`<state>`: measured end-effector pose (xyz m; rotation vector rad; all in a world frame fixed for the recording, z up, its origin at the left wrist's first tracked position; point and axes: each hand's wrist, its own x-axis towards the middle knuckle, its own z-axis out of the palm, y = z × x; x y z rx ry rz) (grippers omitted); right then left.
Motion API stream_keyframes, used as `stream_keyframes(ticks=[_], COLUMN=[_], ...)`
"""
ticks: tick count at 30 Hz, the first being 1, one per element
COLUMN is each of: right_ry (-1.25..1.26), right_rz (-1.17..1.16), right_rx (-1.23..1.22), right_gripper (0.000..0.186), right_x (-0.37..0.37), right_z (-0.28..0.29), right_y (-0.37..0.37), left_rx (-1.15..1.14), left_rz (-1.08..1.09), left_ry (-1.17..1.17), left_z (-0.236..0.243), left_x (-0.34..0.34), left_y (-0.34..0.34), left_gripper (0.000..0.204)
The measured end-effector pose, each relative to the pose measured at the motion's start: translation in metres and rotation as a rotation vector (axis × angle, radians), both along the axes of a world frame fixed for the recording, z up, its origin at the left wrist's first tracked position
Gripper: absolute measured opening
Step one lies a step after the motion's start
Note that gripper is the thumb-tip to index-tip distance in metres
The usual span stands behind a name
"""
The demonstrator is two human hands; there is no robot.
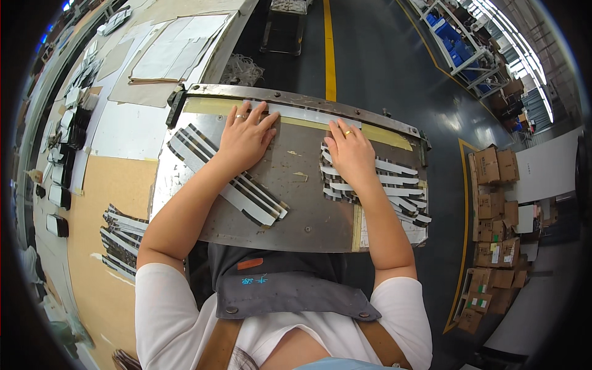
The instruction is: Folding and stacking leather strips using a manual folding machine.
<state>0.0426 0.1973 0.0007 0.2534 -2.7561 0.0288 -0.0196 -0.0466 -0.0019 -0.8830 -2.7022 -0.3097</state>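
Note:
My left hand lies with its fingers spread, the tips pressing on the left part of a long white strip. My right hand rests its outstretched fingers near the strip's other end. The strip runs along a metal bar at the far edge of a steel work plate, over yellow tape. Below my left forearm lies a bundle of white-and-dark strips, set slantwise. Fanned out under and beside my right forearm is another pile of similar strips.
A long bench on the left holds more strips, paper sheets and dark stacked pieces. Cardboard boxes stand at the right, beyond a yellow floor line. A cart is at the far side.

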Motion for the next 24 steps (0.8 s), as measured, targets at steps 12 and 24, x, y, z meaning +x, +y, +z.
stream_keyframes(ticks=[12, 24], right_ry=[-0.051, -0.092], right_rz=[0.008, -0.199], right_rx=[-0.037, -0.191], right_gripper=[0.036, 0.028], right_x=[0.003, 0.036], right_z=[0.011, 0.014], right_y=[-0.006, 0.092], left_rx=[0.081, -0.037], left_rz=[-0.019, -0.086], left_ry=[-0.094, -0.494], left_z=[0.006, 0.046], left_x=[0.007, 0.051], left_y=[-0.001, -0.100], left_gripper=[0.040, 0.033])
